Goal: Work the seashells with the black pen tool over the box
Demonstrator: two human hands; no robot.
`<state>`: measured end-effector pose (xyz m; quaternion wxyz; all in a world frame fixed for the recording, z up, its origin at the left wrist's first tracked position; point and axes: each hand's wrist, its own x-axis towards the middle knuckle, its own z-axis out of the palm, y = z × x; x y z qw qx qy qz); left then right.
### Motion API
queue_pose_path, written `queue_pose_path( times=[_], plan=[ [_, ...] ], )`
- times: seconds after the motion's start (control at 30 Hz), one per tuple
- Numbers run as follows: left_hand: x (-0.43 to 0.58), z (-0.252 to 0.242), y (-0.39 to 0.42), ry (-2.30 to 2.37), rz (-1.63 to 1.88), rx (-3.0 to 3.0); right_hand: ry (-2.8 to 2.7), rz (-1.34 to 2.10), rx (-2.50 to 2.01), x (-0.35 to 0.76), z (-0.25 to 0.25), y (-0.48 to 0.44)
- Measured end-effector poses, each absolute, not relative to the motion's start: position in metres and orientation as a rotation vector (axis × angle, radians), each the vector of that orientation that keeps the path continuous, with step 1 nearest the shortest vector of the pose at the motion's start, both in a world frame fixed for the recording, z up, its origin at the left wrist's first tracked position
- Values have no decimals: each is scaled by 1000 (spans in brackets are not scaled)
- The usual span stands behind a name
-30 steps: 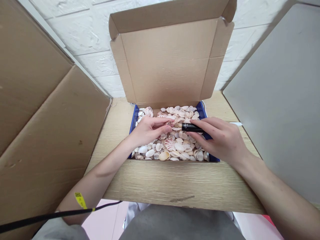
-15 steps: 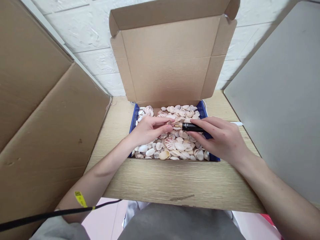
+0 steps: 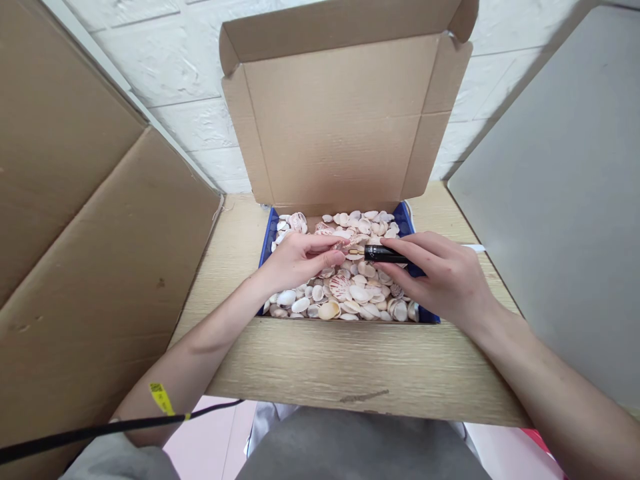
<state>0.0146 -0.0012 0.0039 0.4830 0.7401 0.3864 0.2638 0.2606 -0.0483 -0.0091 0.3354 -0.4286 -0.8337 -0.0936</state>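
Note:
Over a shallow blue-sided cardboard box (image 3: 267, 243) full of seashells (image 3: 359, 293), my left hand (image 3: 297, 261) pinches a small pale shell (image 3: 341, 245), partly covered by the fingers. My right hand (image 3: 447, 273) is closed around a black mini hand drill (image 3: 381, 253), a slim cylinder with a brass-coloured chuck at its left end. The drill lies level, its tip pointing left at the shell by my left fingertips. Whether the tip touches the shell is too small to tell. A white cable (image 3: 475, 248) shows behind my right hand.
The box's brown lid (image 3: 340, 127) stands raised against the white brick wall (image 3: 165, 73). Cardboard panels (image 3: 100, 233) rise on the left and a grey panel (image 3: 565, 167) on the right. A black cable with a yellow tag (image 3: 161, 399) crosses my left forearm. The wooden tabletop (image 3: 320, 360) ends before me.

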Motion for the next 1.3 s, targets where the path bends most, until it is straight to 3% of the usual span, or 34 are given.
queue_pose_path(
  times=[0.37,1.0,1.3],
  plan=[
    [14,-3,-1,888,649,1740,-2086,-390,-1050,259,-3,-47],
    [14,-4,0,939,712,1785,-2199,-214,-1168,260,-8,-48],
    [14,-4,0,945,685,1771,-2133,-403,-961,260,-2,-45]
  ],
)
